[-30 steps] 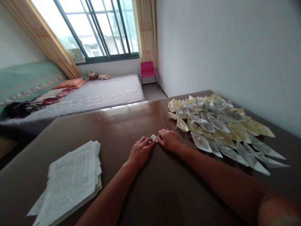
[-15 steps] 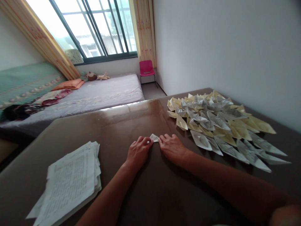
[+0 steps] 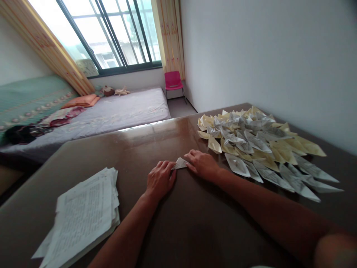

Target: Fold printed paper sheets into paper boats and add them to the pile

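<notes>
Nothing legible. Sheets (image 3: 80,212) on the left of the desk (image 3: 134,156): top page carries dense rows of dark print covering most of it. Too small and soft to get a single word or number, can't even tell the language. Boats (image 3: 259,141) on the right: several white ones show grey print across the folds, also unreadable. Folded paper (image 3: 180,163) at the fingers (image 3: 169,165): too small to tell if it's printed.

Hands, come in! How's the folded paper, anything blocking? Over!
Left hand at left corner, right hand at right corner of folded white paper. Paper looks triangular, on table. Paper boats right, printed sheets left, neither blocking.
</notes>
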{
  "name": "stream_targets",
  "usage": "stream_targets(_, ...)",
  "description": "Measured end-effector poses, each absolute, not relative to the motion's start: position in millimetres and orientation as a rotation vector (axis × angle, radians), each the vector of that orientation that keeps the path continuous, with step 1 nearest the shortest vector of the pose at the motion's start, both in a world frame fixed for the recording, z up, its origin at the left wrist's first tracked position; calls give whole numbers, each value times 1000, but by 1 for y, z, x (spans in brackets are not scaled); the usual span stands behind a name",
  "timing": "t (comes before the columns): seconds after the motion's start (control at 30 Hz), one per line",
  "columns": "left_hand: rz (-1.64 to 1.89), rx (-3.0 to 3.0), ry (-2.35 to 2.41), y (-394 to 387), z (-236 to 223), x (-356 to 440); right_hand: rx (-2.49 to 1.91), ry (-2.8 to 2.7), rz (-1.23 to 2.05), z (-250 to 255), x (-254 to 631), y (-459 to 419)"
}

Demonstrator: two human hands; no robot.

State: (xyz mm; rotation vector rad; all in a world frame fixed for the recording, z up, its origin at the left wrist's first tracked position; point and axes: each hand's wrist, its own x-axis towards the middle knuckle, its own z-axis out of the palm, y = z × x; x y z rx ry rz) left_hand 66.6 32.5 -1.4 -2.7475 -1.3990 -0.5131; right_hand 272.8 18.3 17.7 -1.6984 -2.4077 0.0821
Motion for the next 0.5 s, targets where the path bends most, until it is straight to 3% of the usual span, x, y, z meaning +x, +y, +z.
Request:
stream_targets(0.3, -598, -2795, -1402, 37, -9, 68, -1333, -2440, 27, 6, 271, 25)
stream_targets(0.5, -1107, -2949, -1612, 43, -16, 71, -1346, -2041, 483, -11, 275, 37)
